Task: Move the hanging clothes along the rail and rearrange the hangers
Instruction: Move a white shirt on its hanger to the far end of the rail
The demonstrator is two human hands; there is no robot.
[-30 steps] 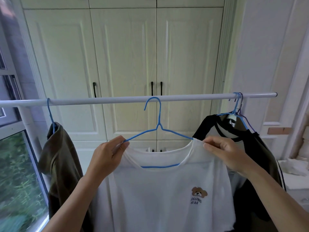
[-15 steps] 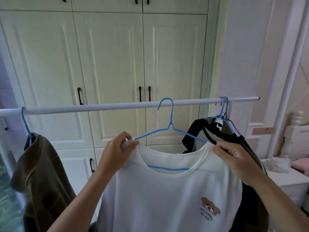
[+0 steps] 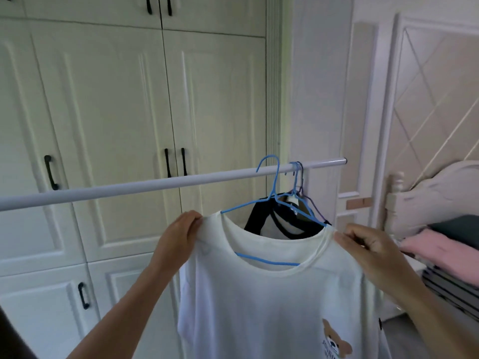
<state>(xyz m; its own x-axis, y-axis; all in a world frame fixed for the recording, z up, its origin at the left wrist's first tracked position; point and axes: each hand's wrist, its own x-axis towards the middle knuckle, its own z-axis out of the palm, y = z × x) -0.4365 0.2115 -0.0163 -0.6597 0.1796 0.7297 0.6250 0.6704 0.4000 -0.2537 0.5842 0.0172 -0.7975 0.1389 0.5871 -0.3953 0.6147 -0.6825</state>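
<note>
A white T-shirt (image 3: 272,301) with a small bear print hangs on a blue wire hanger (image 3: 274,198), whose hook sits over the white rail (image 3: 145,187) near its right end. My left hand (image 3: 178,239) pinches the shirt's left shoulder. My right hand (image 3: 363,250) pinches its right shoulder. Just behind, a black-and-white top (image 3: 261,218) hangs on other hangers (image 3: 298,177) bunched at the rail's right end, mostly hidden by the white shirt.
Cream wardrobe doors (image 3: 124,120) with black handles stand close behind the rail. At the right are a white bed frame (image 3: 425,193) and a stack of folded pink and dark bedding (image 3: 445,250). A dark edge shows at the bottom left corner.
The white shirt and its hanger have slid right along the rail, up to the bunched hangers. My view has swung right, so the brown garment at the left is gone from sight.
</note>
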